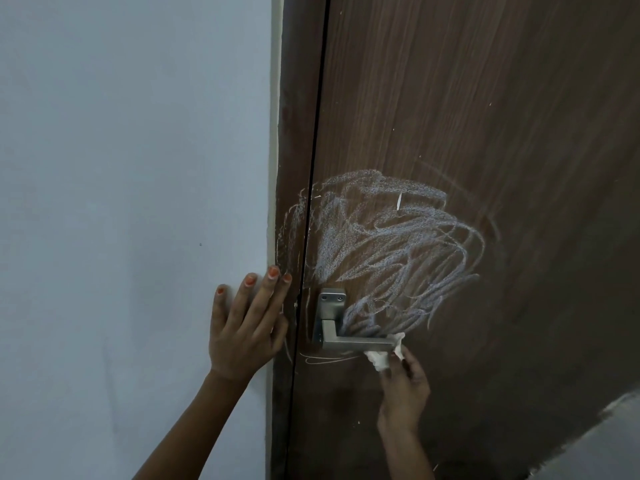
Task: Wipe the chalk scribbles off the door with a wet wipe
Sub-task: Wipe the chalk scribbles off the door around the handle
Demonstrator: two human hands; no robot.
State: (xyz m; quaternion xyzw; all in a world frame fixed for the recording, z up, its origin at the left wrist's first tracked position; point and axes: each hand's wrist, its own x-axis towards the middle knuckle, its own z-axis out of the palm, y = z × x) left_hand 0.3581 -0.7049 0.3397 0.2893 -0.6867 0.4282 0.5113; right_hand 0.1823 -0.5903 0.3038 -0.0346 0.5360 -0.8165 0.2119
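Observation:
A dark brown wood-grain door (485,116) fills the right side of the head view. White chalk scribbles (391,247) cover a wide oval patch above its metal lever handle (349,341), spilling onto the frame at left. My right hand (403,389) is shut on a crumpled white wet wipe (381,358), pressed against the door just under the handle's outer end. My left hand (246,327) lies flat with fingers spread on the wall and door frame, left of the handle.
A pale blue-grey wall (131,202) takes up the left half. The brown door frame (292,133) runs vertically between wall and door. A grey surface (606,441) shows at the bottom right corner.

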